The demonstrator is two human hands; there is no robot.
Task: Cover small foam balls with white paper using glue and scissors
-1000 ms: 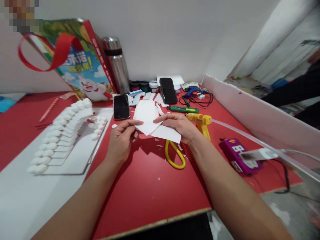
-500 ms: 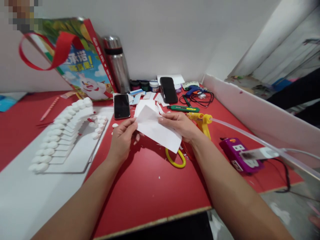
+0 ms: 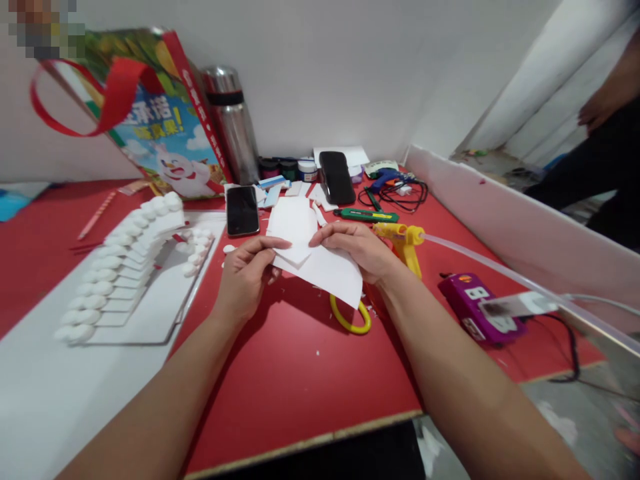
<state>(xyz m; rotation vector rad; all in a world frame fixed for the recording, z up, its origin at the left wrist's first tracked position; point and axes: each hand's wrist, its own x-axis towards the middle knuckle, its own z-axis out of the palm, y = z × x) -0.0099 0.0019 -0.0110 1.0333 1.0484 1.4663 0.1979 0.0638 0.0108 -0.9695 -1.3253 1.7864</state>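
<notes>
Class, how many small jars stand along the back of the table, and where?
3: a dark reddish jar beside the steel flask, a dark green jar in the middle, a white jar on the right. Others may be hidden.

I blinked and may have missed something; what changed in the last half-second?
The far corner of the white paper has folded down toward the person. The left hand and right hand kept hold of it. At upper right, a bystander's hand came into view. The yellow glue gun and thermos stayed put.
</notes>
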